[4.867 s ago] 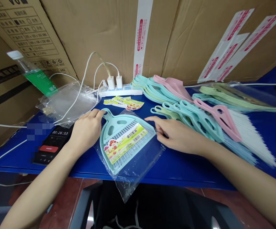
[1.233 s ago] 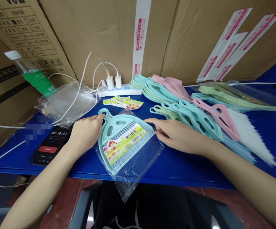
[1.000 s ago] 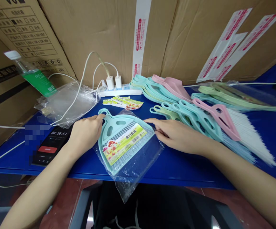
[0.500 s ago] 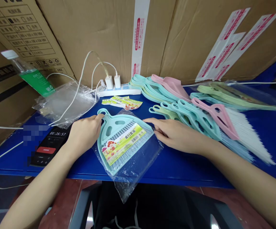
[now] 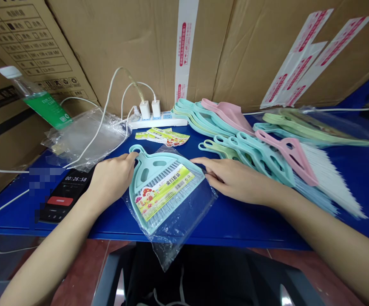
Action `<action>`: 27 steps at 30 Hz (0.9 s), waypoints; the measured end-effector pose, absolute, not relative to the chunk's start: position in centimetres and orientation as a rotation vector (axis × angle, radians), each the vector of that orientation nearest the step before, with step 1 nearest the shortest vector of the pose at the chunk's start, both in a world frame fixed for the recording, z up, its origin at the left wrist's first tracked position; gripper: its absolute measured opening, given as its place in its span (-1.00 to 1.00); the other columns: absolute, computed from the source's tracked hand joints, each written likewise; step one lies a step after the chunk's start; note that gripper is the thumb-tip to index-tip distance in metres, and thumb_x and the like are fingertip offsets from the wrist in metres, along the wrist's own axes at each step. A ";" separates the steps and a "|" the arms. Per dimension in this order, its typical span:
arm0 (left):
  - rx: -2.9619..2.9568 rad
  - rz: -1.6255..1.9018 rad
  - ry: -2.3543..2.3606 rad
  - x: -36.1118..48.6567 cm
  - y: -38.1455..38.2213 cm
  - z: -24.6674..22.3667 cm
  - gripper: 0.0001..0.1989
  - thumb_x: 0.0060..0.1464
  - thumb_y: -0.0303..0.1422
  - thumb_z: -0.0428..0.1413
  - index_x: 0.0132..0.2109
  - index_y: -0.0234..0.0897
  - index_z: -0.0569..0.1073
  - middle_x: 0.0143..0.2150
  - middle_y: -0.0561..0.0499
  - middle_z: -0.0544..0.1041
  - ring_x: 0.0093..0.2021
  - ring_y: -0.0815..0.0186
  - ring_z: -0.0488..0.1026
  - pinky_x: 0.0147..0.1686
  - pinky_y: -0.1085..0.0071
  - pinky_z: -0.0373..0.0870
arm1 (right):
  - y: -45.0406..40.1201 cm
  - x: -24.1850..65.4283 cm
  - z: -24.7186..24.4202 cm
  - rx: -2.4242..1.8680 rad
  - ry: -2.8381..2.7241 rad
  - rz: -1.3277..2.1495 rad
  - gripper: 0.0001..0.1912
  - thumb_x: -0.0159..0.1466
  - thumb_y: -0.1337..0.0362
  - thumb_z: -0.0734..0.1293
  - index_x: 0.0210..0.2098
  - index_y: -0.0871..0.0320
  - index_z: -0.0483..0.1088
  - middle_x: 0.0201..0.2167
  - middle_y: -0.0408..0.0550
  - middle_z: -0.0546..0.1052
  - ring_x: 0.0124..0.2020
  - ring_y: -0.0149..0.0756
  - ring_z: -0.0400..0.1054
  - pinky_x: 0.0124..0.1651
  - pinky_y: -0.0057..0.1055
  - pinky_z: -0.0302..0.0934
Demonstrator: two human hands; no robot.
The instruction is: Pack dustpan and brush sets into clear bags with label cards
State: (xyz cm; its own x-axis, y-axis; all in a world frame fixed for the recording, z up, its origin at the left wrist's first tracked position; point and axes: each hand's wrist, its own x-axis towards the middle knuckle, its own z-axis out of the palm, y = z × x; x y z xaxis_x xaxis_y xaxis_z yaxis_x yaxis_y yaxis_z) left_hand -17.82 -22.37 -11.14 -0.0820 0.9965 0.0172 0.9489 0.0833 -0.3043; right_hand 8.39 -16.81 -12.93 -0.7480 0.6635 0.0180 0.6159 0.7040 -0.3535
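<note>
A mint-green dustpan [image 5: 152,164] lies in front of me, with a grey-bristled brush [image 5: 159,212] nested in it. A yellow-green printed card [image 5: 163,193] lies across the bristles, and a clear plastic bag [image 5: 184,229] is around the set, its corner hanging over the table edge. My left hand [image 5: 116,176] grips the dustpan near its looped handle, thumb on top. At the opposite corner is my right hand [image 5: 227,178], its index finger stretched along the rim and its thumb below, holding the bagged edge; its other fingertips are hidden.
Stacked dustpans [image 5: 210,119] and a row of brushes [image 5: 267,161] lie to the right. Printed cards [image 5: 162,136] sit before a power strip [image 5: 159,121]. On the left are clear bags [image 5: 89,136], a bottle [image 5: 44,106], a phone [image 5: 65,195] and white cables. Cardboard boxes [image 5: 152,42] stand behind.
Both hands and the bagged dustpan keep their places. The view has shifted very slightly, and the phone's timer reads one second later.
</note>
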 end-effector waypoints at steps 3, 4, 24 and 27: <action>-1.971 0.309 -2.136 -17.9 -22.3 -11.2 -0.58 0.30 -0.40 -0.19 0.19 -0.27 0.39 0.02 -0.21 0.59 -0.11 -0.05 0.60 -0.21 0.15 0.52 | -16.8 8.4 -13.0 -1.052 -2.768 0.500 -0.50 0.30 0.42 0.08 0.21 0.17 0.28 -0.54 -0.16 0.42 -0.48 -0.27 0.34 -0.37 -0.38 0.12; -1.974 0.309 -2.135 -17.9 -22.4 -11.2 -0.58 0.30 -0.40 -0.19 0.19 -0.27 0.39 0.02 -0.21 0.59 -0.11 -0.05 0.60 -0.21 0.15 0.52 | -16.8 8.4 -13.0 -1.053 -2.770 0.497 -0.50 0.30 0.42 0.08 0.21 0.18 0.28 -0.54 -0.16 0.41 -0.48 -0.27 0.34 -0.37 -0.38 0.12; -1.976 0.336 -2.146 -17.6 -22.4 -10.9 -0.58 0.31 -0.41 -0.20 0.19 -0.24 0.38 0.06 -0.16 0.58 -0.11 -0.05 0.60 -0.21 0.12 0.53 | -17.0 8.5 -12.8 -1.030 -2.781 0.485 -0.50 0.31 0.42 0.08 0.20 0.19 0.29 -0.53 -0.14 0.43 -0.45 -0.24 0.36 -0.33 -0.36 0.15; -1.980 0.333 -2.145 -17.7 -22.4 -10.9 -0.58 0.32 -0.41 -0.20 0.20 -0.25 0.38 0.08 -0.16 0.57 -0.10 -0.07 0.60 -0.20 0.08 0.54 | -17.0 8.4 -12.6 -1.044 -2.787 0.502 -0.49 0.31 0.42 0.07 0.22 0.19 0.27 -0.52 -0.13 0.44 -0.43 -0.22 0.36 -0.30 -0.34 0.16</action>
